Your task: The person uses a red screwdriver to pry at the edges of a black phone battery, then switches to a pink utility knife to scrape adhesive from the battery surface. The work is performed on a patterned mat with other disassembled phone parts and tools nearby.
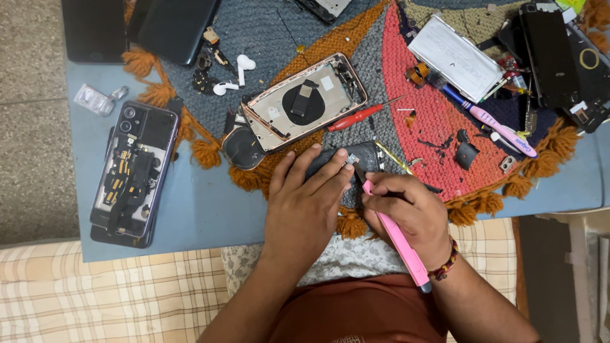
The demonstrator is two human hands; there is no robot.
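My left hand (304,203) lies flat on a black phone part (362,154) at the near edge of the knitted mat, fingers spread over it, pinning it down. My right hand (410,209) grips a pink pen-shaped tool (400,244), its dark tip touching the black part close to my left fingertips. Just beyond lies an opened phone shell with a copper-coloured rim (305,101) and a round black coil inside.
A multicoloured knitted mat (438,121) with tassels covers the blue table (203,216). On it lie a red screwdriver (359,116), white earbuds (235,75), a silver battery (454,57), another pink tool (502,130), dark phones and small parts. An opened purple phone (133,171) sits left.
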